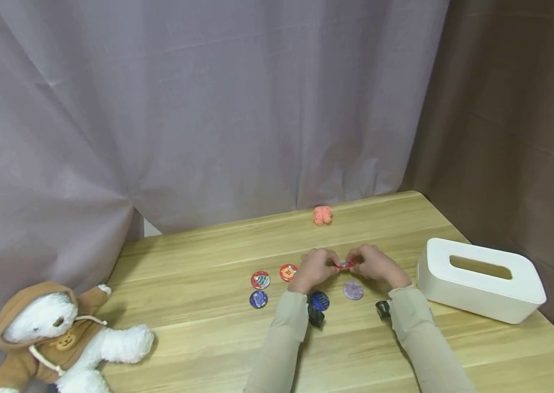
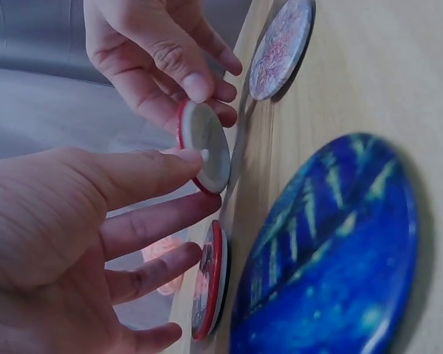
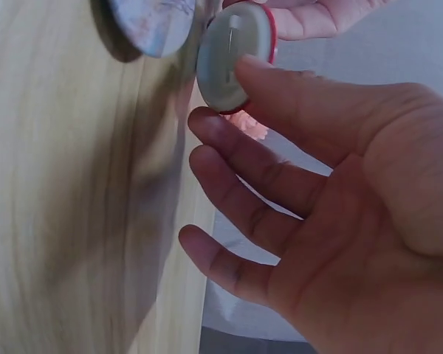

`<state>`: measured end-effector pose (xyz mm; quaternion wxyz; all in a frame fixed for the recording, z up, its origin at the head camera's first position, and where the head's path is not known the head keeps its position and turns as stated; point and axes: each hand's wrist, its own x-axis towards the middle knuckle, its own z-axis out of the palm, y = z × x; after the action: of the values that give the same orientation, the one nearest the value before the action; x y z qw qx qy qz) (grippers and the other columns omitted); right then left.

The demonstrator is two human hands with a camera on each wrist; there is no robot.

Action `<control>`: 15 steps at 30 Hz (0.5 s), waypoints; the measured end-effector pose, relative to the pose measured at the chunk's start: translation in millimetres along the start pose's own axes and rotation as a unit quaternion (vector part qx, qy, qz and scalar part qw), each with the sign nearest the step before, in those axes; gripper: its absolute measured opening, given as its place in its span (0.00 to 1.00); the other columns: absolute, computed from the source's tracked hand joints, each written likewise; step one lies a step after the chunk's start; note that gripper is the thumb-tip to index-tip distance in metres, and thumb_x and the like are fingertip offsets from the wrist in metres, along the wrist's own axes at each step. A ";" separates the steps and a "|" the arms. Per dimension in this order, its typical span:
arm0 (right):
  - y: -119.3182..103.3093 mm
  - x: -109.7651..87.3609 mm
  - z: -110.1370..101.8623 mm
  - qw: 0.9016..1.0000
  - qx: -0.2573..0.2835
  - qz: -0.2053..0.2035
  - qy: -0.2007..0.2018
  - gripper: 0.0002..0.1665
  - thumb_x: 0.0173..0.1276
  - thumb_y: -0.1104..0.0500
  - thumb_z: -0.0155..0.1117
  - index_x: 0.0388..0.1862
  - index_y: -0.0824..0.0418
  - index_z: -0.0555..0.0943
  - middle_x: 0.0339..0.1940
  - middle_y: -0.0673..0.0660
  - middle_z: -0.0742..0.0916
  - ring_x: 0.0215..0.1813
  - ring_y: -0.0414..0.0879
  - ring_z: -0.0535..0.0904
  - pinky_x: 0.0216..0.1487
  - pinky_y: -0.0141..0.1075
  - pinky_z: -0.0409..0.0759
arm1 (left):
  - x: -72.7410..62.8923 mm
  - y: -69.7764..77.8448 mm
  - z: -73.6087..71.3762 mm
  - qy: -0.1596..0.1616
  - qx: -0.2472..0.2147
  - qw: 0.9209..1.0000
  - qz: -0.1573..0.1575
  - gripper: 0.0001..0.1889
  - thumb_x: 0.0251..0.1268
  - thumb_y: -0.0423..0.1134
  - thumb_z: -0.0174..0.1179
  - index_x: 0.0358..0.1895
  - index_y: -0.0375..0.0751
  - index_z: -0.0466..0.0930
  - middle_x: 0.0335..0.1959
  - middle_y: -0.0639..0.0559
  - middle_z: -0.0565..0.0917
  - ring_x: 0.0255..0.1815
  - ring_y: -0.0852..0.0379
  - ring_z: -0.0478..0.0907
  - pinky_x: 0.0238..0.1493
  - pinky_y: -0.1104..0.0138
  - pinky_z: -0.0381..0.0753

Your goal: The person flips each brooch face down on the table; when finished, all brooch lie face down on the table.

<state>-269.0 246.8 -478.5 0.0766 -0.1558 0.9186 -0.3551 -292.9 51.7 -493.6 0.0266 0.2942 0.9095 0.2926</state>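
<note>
A round button badge [image 1: 344, 265] with a red rim is raised just off the wooden table between both hands. Its pale back and pin face the wrists in the right wrist view. My left hand [image 1: 315, 268] pinches one edge, thumb on the back; my right hand [image 1: 375, 266] pinches the opposite edge. Below the hands lie a blue badge [image 1: 319, 301] and a pale purple badge [image 1: 353, 290]. To the left are a red badge with a tree [image 1: 260, 280], a red and orange badge [image 1: 288, 272] and a dark blue badge [image 1: 258, 299]. The held badge's front is mostly hidden.
A white tissue box [image 1: 483, 281] stands at the right. Near the back edge sits a small coral-pink object [image 1: 322, 215]. A white plush toy [image 1: 55, 338] in a brown hoodie lies at the left. Grey curtain [image 1: 237, 109] hangs behind the table.
</note>
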 end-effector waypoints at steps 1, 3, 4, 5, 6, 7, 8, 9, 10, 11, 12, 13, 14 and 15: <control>0.5 0.1 -0.6 1.000 -0.002 -0.004 0.004 0.07 0.61 0.73 0.65 0.38 0.67 0.85 0.30 0.56 0.85 0.26 0.44 0.75 0.32 0.38 0.76 | 0.2 -0.4 -0.4 0.002 -0.004 1.000 0.002 0.04 0.60 0.37 0.71 0.34 0.52 0.88 0.35 0.65 0.87 0.42 0.65 0.78 0.56 0.55 0.66; 1.2 0.2 -2.3 1.000 -0.014 -0.009 0.015 0.06 0.63 0.72 0.65 0.37 0.67 0.85 0.30 0.56 0.86 0.27 0.44 0.76 0.33 0.40 0.77 | 0.6 -0.9 -1.2 0.006 -0.012 1.000 0.005 0.03 0.61 0.37 0.71 0.34 0.52 0.87 0.34 0.65 0.88 0.41 0.65 0.78 0.54 0.57 0.64; 1.9 0.3 -2.6 0.999 -0.022 -0.013 0.023 0.05 0.63 0.71 0.65 0.37 0.66 0.85 0.31 0.57 0.86 0.29 0.44 0.77 0.35 0.41 0.78 | 0.7 -0.9 -1.2 0.008 -0.017 1.000 0.006 0.03 0.61 0.37 0.71 0.34 0.52 0.87 0.34 0.65 0.88 0.41 0.66 0.78 0.53 0.58 0.64; 2.4 0.5 -2.9 0.999 -0.032 -0.018 0.030 0.05 0.63 0.71 0.65 0.37 0.66 0.85 0.31 0.56 0.87 0.31 0.45 0.78 0.38 0.43 0.79 | 0.7 -0.8 -1.3 0.011 -0.023 1.000 0.007 0.03 0.61 0.37 0.71 0.34 0.52 0.87 0.34 0.65 0.88 0.40 0.66 0.78 0.52 0.59 0.63; 2.8 0.6 -3.3 0.998 -0.039 -0.021 0.038 0.05 0.63 0.71 0.65 0.36 0.65 0.86 0.32 0.56 0.88 0.33 0.46 0.79 0.41 0.45 0.79 | 0.9 -0.5 -1.6 0.014 -0.029 0.999 0.009 0.03 0.61 0.37 0.70 0.34 0.52 0.87 0.33 0.64 0.89 0.40 0.66 0.78 0.52 0.59 0.63; 2.9 0.5 -3.7 0.998 -0.043 -0.026 0.044 0.05 0.63 0.71 0.65 0.36 0.65 0.86 0.32 0.56 0.88 0.35 0.46 0.80 0.43 0.47 0.79 | 1.0 -0.3 -2.0 0.017 -0.035 0.999 0.010 0.03 0.61 0.37 0.70 0.34 0.52 0.87 0.33 0.63 0.89 0.39 0.66 0.78 0.51 0.59 0.63; 2.6 0.4 -4.0 0.998 -0.044 -0.027 0.048 0.05 0.63 0.71 0.65 0.35 0.65 0.86 0.32 0.56 0.88 0.36 0.48 0.81 0.45 0.49 0.80 | 1.1 0.0 -2.2 0.019 -0.040 0.999 0.011 0.03 0.61 0.37 0.70 0.34 0.51 0.87 0.33 0.63 0.89 0.39 0.66 0.78 0.51 0.58 0.63; 2.1 0.4 -4.0 0.997 -0.044 -0.028 0.052 0.05 0.63 0.71 0.65 0.35 0.65 0.86 0.32 0.56 0.88 0.37 0.49 0.81 0.46 0.51 0.80 | 1.1 0.1 -2.4 0.020 -0.042 0.999 0.012 0.03 0.61 0.37 0.70 0.34 0.51 0.87 0.33 0.62 0.89 0.39 0.66 0.78 0.52 0.58 0.63; 1.8 0.5 -4.0 0.997 -0.044 -0.028 0.054 0.04 0.64 0.71 0.65 0.35 0.65 0.86 0.32 0.56 0.88 0.37 0.49 0.82 0.47 0.52 0.79 | 1.1 0.2 -2.5 0.021 -0.045 0.999 0.013 0.03 0.61 0.37 0.70 0.34 0.51 0.87 0.33 0.62 0.89 0.39 0.67 0.78 0.52 0.58 0.63; 1.3 0.1 -4.2 0.997 -0.044 -0.029 0.056 0.04 0.64 0.70 0.66 0.35 0.65 0.86 0.32 0.56 0.88 0.37 0.49 0.82 0.47 0.52 0.79 | 0.9 0.4 -2.7 0.023 -0.047 0.999 0.014 0.03 0.62 0.37 0.70 0.35 0.50 0.87 0.33 0.62 0.89 0.39 0.67 0.78 0.52 0.57 0.64; 0.9 -0.5 -4.4 0.997 -0.045 -0.031 0.056 0.03 0.64 0.70 0.66 0.35 0.66 0.85 0.32 0.56 0.88 0.37 0.50 0.82 0.47 0.53 0.79 | 1.0 0.4 -2.7 0.023 -0.049 0.998 0.014 0.02 0.62 0.37 0.70 0.35 0.50 0.88 0.33 0.63 0.89 0.38 0.67 0.78 0.52 0.57 0.64; 0.6 -0.8 -4.3 0.997 -0.045 -0.031 0.058 0.02 0.64 0.69 0.66 0.35 0.66 0.85 0.32 0.56 0.88 0.37 0.50 0.81 0.46 0.52 0.79 | 0.8 0.4 -2.6 0.024 -0.051 0.998 0.014 0.02 0.62 0.37 0.71 0.35 0.50 0.88 0.32 0.63 0.89 0.38 0.68 0.78 0.52 0.58 0.64; 0.3 -1.1 -4.2 0.997 -0.045 -0.030 0.059 0.02 0.65 0.69 0.66 0.34 0.66 0.85 0.31 0.55 0.87 0.37 0.49 0.81 0.46 0.52 0.79 | 0.8 0.2 -2.4 0.025 -0.052 0.998 0.014 0.02 0.62 0.38 0.71 0.36 0.50 0.88 0.32 0.63 0.89 0.37 0.68 0.78 0.52 0.58 0.64; -0.1 -1.5 -4.1 0.997 -0.045 -0.029 0.058 0.02 0.65 0.68 0.67 0.34 0.67 0.85 0.31 0.55 0.87 0.36 0.49 0.81 0.45 0.51 0.79 | 0.7 0.2 -2.2 0.027 -0.054 0.998 0.014 0.02 0.62 0.38 0.71 0.36 0.50 0.88 0.32 0.64 0.89 0.37 0.69 0.78 0.52 0.59 0.64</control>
<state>-268.6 249.8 -475.4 0.0057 -0.1648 0.9315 -0.3241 -293.9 51.1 -491.6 0.0141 0.2967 0.8887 0.3491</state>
